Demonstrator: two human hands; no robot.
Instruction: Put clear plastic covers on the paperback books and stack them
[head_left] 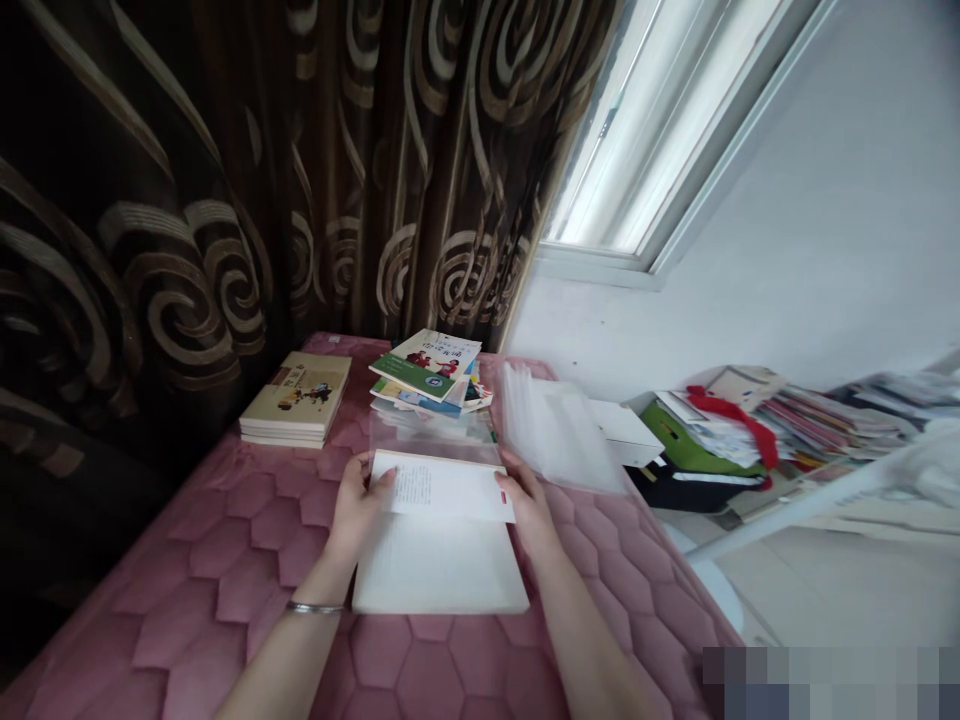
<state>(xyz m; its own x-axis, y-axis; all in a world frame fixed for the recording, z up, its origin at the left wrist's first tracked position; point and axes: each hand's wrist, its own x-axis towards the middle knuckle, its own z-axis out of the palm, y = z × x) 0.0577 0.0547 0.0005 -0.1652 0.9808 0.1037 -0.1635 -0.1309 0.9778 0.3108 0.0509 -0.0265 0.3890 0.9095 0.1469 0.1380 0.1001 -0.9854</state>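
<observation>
An opened book (442, 570) lies in front of me, its blank-looking white page nearest my body. A narrower white flap with small printed text and a red mark (454, 488) is at its far side. My left hand (364, 505) grips the left edge there, thumb on top. On the right edge my right hand (526, 505) pinches the same part, thumb also on top. A clear plastic book cover (435, 432) spreads out just past the flap. How far the plastic wraps around the book cannot be made out.
Left is a stack of tan books (296, 398); ahead, a loose pile of colourful books (429, 365). Clear plastic covers (559, 430) lie to the right. All rest on a pink quilted mattress (247, 560). Beyond its right edge, a green-and-black box (697, 455) holds papers.
</observation>
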